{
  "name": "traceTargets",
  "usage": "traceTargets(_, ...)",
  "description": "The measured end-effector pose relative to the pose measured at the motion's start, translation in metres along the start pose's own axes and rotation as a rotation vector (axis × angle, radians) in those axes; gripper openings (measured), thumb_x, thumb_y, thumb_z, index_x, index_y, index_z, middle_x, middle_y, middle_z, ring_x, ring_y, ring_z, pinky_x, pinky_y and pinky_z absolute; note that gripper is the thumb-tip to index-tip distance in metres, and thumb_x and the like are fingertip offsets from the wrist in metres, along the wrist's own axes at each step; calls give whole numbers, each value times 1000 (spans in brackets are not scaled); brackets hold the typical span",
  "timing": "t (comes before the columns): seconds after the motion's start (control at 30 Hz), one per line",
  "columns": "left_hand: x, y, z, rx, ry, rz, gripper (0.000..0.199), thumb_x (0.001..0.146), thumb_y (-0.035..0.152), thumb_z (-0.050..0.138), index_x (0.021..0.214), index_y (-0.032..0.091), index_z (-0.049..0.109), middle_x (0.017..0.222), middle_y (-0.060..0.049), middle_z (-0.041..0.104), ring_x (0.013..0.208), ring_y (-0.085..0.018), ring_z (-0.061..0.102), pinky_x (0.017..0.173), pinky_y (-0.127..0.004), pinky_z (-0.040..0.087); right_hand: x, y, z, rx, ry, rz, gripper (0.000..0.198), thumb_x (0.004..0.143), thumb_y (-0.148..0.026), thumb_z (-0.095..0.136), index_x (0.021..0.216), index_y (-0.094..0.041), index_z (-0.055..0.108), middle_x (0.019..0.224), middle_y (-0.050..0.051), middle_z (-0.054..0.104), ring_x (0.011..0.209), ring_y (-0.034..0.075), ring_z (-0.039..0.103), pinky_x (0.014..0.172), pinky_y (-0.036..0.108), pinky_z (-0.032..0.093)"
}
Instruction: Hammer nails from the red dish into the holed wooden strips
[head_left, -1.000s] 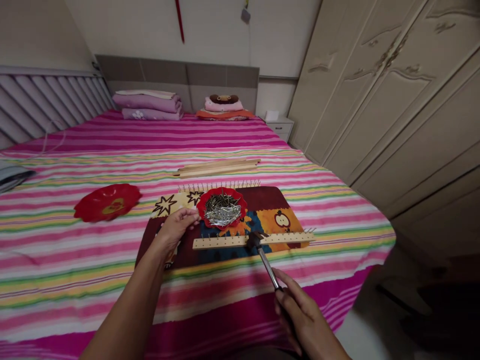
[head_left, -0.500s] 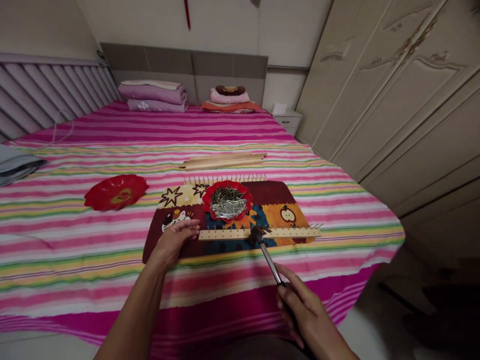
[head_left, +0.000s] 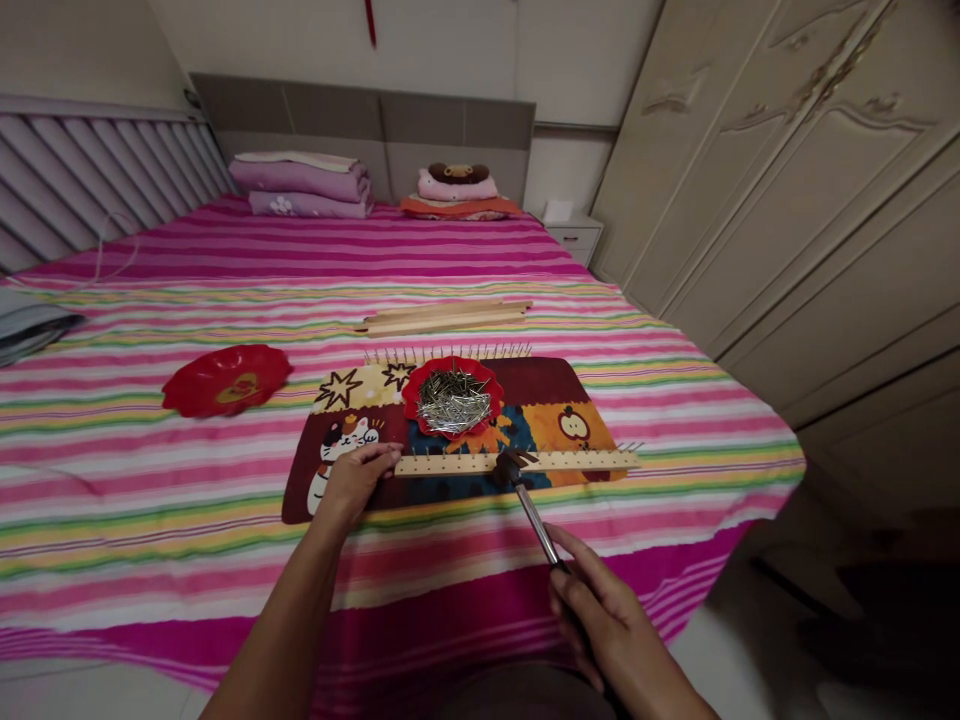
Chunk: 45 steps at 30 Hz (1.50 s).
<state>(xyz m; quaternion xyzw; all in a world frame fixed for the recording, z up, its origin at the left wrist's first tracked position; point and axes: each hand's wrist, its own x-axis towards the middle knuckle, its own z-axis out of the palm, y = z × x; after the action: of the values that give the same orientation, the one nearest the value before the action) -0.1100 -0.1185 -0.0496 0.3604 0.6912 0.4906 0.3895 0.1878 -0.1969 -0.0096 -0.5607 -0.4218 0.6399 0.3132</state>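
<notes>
The right hand (head_left: 604,605) is gripping the hammer (head_left: 534,515), fingers clamped round its handle, its head covering mid-strip. The left hand (head_left: 356,482) is sitting at the left end of the strip (head_left: 450,466) (whether its fingers are pinching, I cannot tell). The strip is lying on the mat (head_left: 540,380), near the bowl (head_left: 410,401).

The head of a hammer (head_left: 537,521) hides the middle of a nail-studded wooden strip (head_left: 448,465); the person's right hand (head_left: 604,612) covers much of its dark grip; whether the left hand (head_left: 361,480) grips the strip's end or only touches it is unclear; overlapping nails (head_left: 456,402) in a red bowl (head_left: 409,404) are too fine to count; picture edges crop a grey folded item (head_left: 30,328) at left and a red hanging object (head_left: 370,22) at top; a shape (head_left: 877,610) lower right is too dark to identify.
</notes>
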Motion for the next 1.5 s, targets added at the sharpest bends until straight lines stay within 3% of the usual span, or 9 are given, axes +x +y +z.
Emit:
traceTargets(0.23, 1, -5, 1, 175, -39, 36, 34, 60, 46, 64, 81, 20, 70, 80, -1, 70, 63, -13, 56, 61, -24, 45, -2, -4, 2, -37, -31, -8, 59, 83, -42, 48, 137, -21, 37, 58, -7, 50, 30, 4, 29, 29, 17, 21)
traceTargets(0.37, -1, -7, 2, 244, 25, 80, 32, 61, 46, 62, 80, 21, 67, 73, 0, 68, 64, -14, 57, 61, -25, 44, 3, -15, 10, -65, -113, -23, 52, 85, -39, 46, 134, -23, 40, 64, -6, 51, 31, 3, 32, 30, 17, 22)
traceTargets(0.57, -12, 0, 6, 387, 115, 140, 23, 65, 44, 58, 73, 23, 65, 80, 1, 69, 77, -16, 60, 74, -26, 43, 27, -35, 41, -189, -277, -170, 41, 88, -29, 40, 128, -21, 47, 62, -5, 49, 42, 7, 40, 36, 17, 28)
traceTargets(0.73, -11, -2, 7, 403, 143, 167, 22, 65, 43, 56, 71, 23, 64, 73, 2, 68, 70, -15, 59, 69, -24, 43, 49, -44, 70, -247, -363, -257, 39, 88, -20, 39, 126, -22, 49, 55, -8, 41, 42, 7, 37, 41, 19, 31)
traceTargets(0.9, -9, -5, 7, 416, 123, 186, 21, 66, 42, 54, 64, 23, 61, 62, 3, 63, 62, -14, 55, 62, -23, 41, 61, -43, 81, -285, -380, -283, 38, 88, -18, 41, 124, -23, 51, 57, -8, 42, 42, 7, 36, 42, 19, 29)
traceTargets(1.1, -13, -6, 5, 417, 116, 203, 20, 67, 39, 52, 70, 22, 62, 65, 2, 62, 63, -14, 55, 64, -24, 44, 37, -46, 61, -282, -400, -305, 38, 90, -22, 39, 127, -24, 48, 60, -6, 46, 46, 7, 38, 44, 20, 31)
traceTargets(1.27, -12, -4, 4, 487, -5, 307, 39, 61, 36, 59, 96, 20, 62, 85, -2, 61, 71, -15, 56, 67, -27, 46, 9, -12, 23, -235, -424, -204, 40, 93, -27, 39, 133, -25, 41, 56, -8, 40, 44, 8, 34, 42, 21, 24)
traceTargets(1.4, -4, 2, 1, 668, -162, 339, 31, 59, 29, 57, 88, 19, 64, 81, -3, 61, 73, -17, 57, 70, -27, 45, -1, 18, 2, -163, -365, -154, 44, 92, -32, 42, 135, -21, 41, 57, -7, 41, 47, 8, 36, 44, 21, 25)
traceTargets(1.5, 2, 2, -13, 708, -191, 363, 33, 60, 37, 56, 87, 21, 65, 80, -2, 62, 73, -17, 58, 69, -26, 45, -8, 23, -7, -178, -312, -178, 42, 91, -30, 43, 133, -23, 45, 64, -3, 50, 54, 9, 42, 50, 23, 31)
